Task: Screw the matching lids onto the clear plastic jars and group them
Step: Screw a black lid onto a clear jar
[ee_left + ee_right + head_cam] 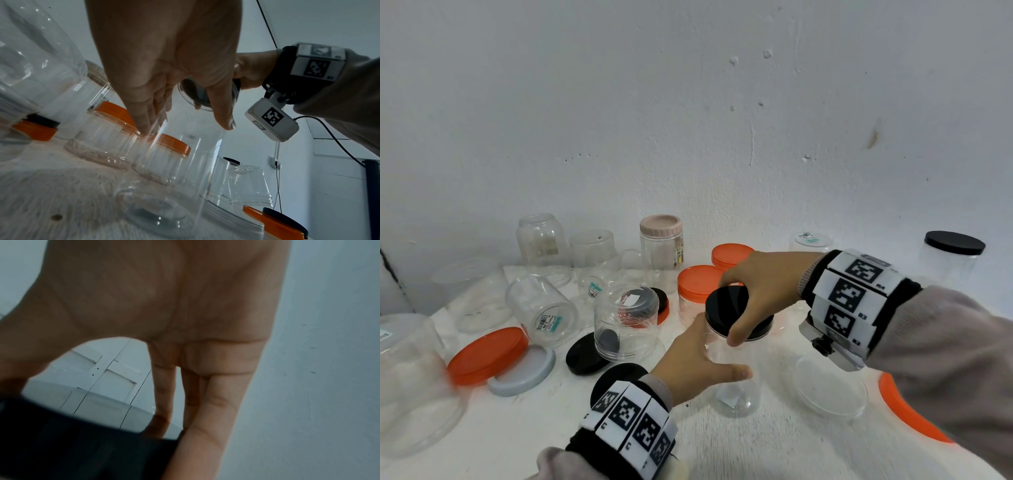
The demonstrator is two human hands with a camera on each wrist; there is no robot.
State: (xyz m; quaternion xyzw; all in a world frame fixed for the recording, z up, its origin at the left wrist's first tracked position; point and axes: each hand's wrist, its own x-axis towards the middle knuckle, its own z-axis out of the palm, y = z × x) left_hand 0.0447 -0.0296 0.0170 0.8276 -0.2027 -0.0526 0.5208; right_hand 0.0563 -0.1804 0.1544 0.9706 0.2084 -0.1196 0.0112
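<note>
A tall clear jar (736, 387) stands upright near the table's front middle, with a black lid (732, 308) on its mouth. My left hand (700, 363) wraps around the jar's upper wall, thumb in front and fingers behind; the same jar (164, 178) and left hand (180, 120) fill the left wrist view. My right hand (753, 291) grips the black lid from above, fingers curled over its rim. The right wrist view shows the black lid (86, 443) blurred under my right hand (123, 410).
Two jars with orange lids (700, 284) stand just behind. Loose black lid (585, 354), orange lid (488, 354) and pale grey lid (524, 370) lie at left among several open clear jars. A capped black-lid jar (952, 260) stands far right. An orange lid (907, 411) lies near the right edge.
</note>
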